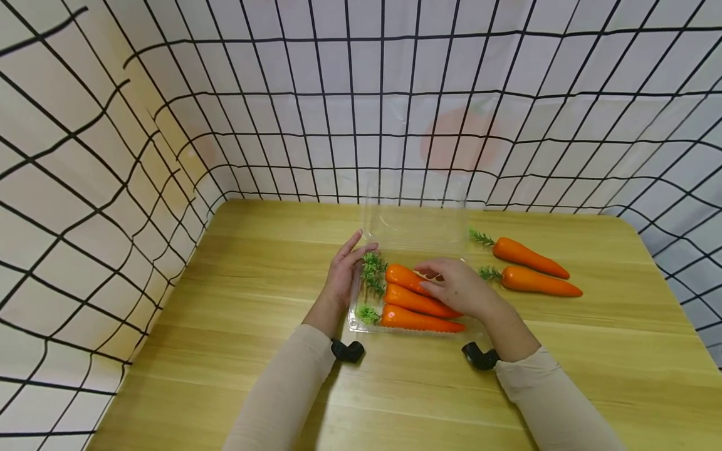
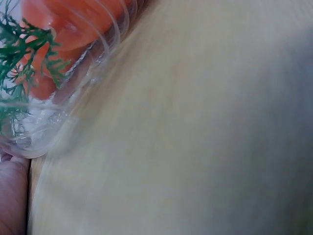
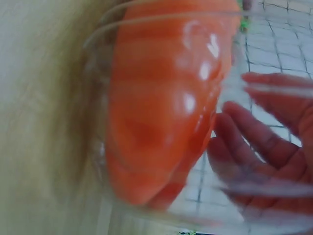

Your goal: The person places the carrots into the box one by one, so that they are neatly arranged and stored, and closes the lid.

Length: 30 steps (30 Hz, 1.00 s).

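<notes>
Three orange carrots [image 1: 420, 318] with green tops were seated side by side in a clear container [image 1: 353, 322], tops directed left. The container was placed on a wood-grain table [image 1: 254, 263], and its transparent lid [image 1: 414, 222] was raised at the far side. The left hand [image 1: 341, 275] was positioned at the container's left wall, fingers extended. The right hand [image 1: 464, 289] was held over the farthest packed carrot, fingers loosely spread; whether that carrot was touched could not be determined. Two loose carrots [image 1: 538, 282] were laid right of the container, before a black wire grid [image 1: 381, 94].
</notes>
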Each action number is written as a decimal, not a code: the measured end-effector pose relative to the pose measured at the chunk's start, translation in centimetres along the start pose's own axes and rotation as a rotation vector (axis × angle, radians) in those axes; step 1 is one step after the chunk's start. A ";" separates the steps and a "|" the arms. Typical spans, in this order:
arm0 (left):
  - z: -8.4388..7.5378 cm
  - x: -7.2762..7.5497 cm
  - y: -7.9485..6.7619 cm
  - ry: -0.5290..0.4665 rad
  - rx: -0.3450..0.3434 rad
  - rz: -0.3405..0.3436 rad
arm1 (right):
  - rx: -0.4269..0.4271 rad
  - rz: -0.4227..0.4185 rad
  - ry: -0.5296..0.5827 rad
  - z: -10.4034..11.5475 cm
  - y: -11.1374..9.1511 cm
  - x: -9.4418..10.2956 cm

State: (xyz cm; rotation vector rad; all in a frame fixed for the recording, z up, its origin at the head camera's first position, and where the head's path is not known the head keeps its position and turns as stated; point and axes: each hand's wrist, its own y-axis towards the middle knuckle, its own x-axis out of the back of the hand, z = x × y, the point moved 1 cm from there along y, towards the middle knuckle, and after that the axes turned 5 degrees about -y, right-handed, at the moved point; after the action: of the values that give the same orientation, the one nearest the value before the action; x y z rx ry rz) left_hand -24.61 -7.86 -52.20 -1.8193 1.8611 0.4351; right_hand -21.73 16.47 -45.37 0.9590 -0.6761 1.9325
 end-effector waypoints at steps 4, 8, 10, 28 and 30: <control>0.0 -0.1 0.0 -0.004 -0.004 -0.003 | 0.006 -0.014 0.021 -0.1 -0.2 0.0; 0.0 -0.2 -0.1 0.000 -0.004 -0.011 | 0.007 -0.037 0.045 -0.1 -0.4 0.1; 0.0 -0.2 -0.1 0.003 -0.005 -0.013 | 0.007 -0.060 0.042 -0.1 -0.6 0.2; 0.0 0.0 -0.1 0.035 -0.027 0.005 | -0.070 -0.199 0.094 -1.0 -3.8 3.2; 0.0 -0.1 -0.1 0.034 -0.027 0.006 | -0.073 -0.222 0.088 -1.3 -4.2 3.4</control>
State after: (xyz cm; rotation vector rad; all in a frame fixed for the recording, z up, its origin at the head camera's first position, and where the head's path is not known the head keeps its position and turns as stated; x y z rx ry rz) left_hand -24.49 -7.82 -52.14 -1.8502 1.8920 0.4358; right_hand -19.73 21.01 -42.92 0.8606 -0.5614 1.7320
